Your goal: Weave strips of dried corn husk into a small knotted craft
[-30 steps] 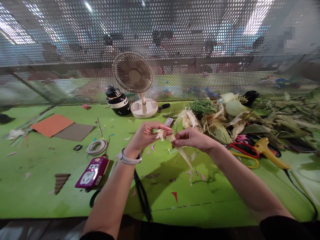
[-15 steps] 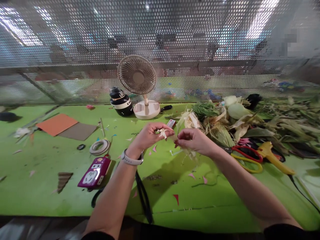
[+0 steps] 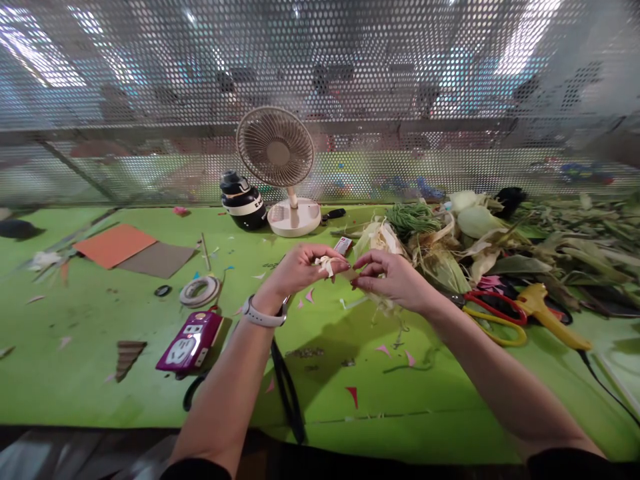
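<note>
Currently, the step in hand is judged to be working a pale husk strip (image 3: pixel 326 265) by fingertip, probably twisting or gathering it. The strip is held in the air between both hands, above the green desk (image 3: pixel 400 417) and clear of its surface.

Left hand (image 3: pixel 304 267): thumb and fingers clamped on the folded, curled end. Right hand (image 3: pixel 393 277): thumb and fingers drawn together, apparently pinching the narrow middle section; the exact contact is partly hidden by the fingers.

Orientation: the long axis runs roughly crosswise from left hand to right, with a slight fall to the right. The curled end lies at the left; a frayed, thin tail seems to hang beneath the right hand, pointing down toward the desk.

In the inspector's judgement, the next move calls for a firm left pinch, so that the folds do not spring loose, with light tension from the right; dry husk could split if pulled hard.

Adjacent items: a husk pile (image 3: pixel 443 270) beyond the right hand, and red-handled scissors (image 3: pixel 495 305) beside the right forearm.
</note>
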Demonstrator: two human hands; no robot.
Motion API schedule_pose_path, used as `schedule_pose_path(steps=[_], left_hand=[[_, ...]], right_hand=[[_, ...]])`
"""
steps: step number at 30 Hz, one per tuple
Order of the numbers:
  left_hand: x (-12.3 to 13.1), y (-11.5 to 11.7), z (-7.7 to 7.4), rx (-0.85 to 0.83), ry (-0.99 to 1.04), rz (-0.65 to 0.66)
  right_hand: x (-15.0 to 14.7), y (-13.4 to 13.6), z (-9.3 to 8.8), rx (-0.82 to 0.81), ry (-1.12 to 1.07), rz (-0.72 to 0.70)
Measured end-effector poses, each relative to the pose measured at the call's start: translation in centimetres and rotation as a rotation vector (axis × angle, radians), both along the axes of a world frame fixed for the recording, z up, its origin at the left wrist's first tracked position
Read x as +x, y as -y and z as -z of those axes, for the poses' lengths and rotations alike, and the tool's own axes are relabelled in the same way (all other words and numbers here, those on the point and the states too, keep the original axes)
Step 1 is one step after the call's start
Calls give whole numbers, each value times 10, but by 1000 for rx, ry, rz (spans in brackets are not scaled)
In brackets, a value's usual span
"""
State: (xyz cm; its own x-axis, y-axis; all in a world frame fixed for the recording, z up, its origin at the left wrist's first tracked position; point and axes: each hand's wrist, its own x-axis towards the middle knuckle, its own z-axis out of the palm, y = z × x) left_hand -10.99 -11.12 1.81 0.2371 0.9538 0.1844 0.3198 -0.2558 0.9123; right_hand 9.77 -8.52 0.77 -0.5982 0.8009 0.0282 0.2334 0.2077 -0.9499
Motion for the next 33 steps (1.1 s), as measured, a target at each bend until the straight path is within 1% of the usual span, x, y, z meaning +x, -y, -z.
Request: schedule_pose_path(steps=[5,8,11,13,15,18,20,23,26,30,33], left_hand=[[2,1,-2,-64,96,44],[2,1,-3,-111,135,67],[3,2,-4,-122,168,51],[3,3,-4,-120,193,32],[3,4,-5,-130,212,12],[4,4,-4,-140,229,3],[5,3,-2,-115,278,-5],[9,-2,4,-77,400,-16],[13,-8,14,-124,493,47],[18,-13,27,-183,624,110],[19,-14,32,-235,677,153]], right_hand=[[0,-2,4,25,0,-35],[0,-2,1,69,44,-12],[0,-2,-2,120,58,-8],[0,-2,-1,61,27,-62],[0,-3,2,-46,-18,-126],[-1,-3,7,-131,-70,-153],[-3,-3,8,-157,-110,-122],[-6,-3,8,-195,-212,-17],[-8,-5,7,-238,-330,72],[-10,-5,6,-398,-454,88],[-12,-3,6,-536,-514,43]])
